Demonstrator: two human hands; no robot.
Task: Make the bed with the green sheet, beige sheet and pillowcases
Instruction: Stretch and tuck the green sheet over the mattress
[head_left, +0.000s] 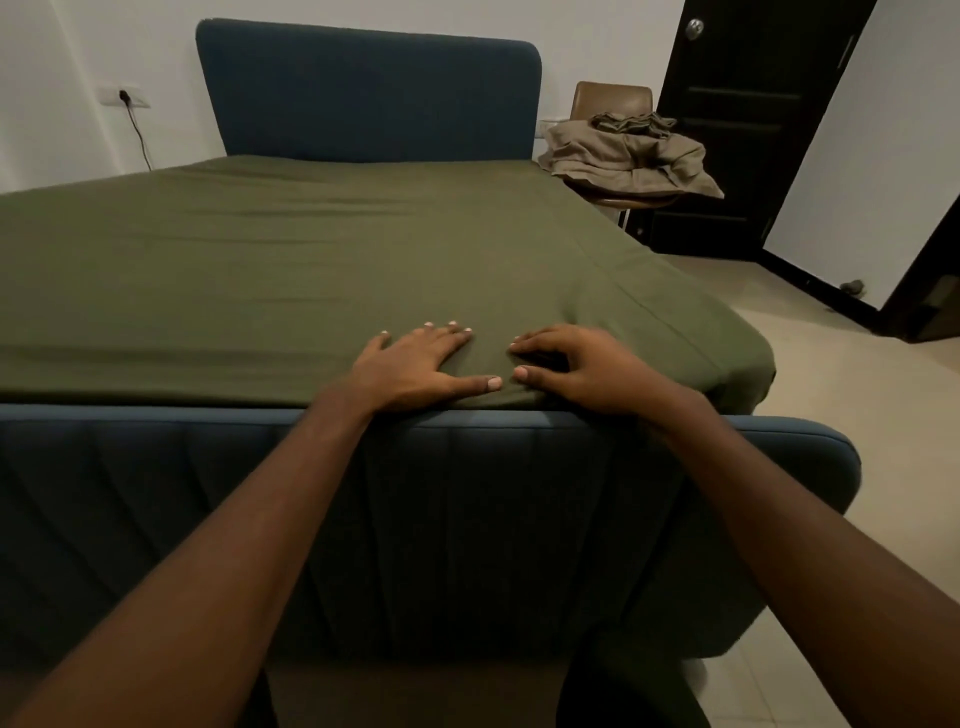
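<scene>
The green sheet (322, 260) lies spread over the whole mattress of the blue bed, with light wrinkles near the head end. At the foot edge my left hand (415, 364) presses flat on the sheet, fingers spread. Beside it, thumbs almost touching, my right hand (576, 369) rests on the sheet with its fingers bent, tips on the cloth. A crumpled beige sheet (623, 156) is heaped on a chair past the bed's far right corner, with folded green pillowcases (631, 123) on top of it.
A blue headboard (369, 93) stands against the white wall, and a blue padded footboard (208, 467) runs across in front of me. The brown chair (610, 96) stands by a dark door (748, 124). Pale tiled floor (831, 395) lies to the right of the bed.
</scene>
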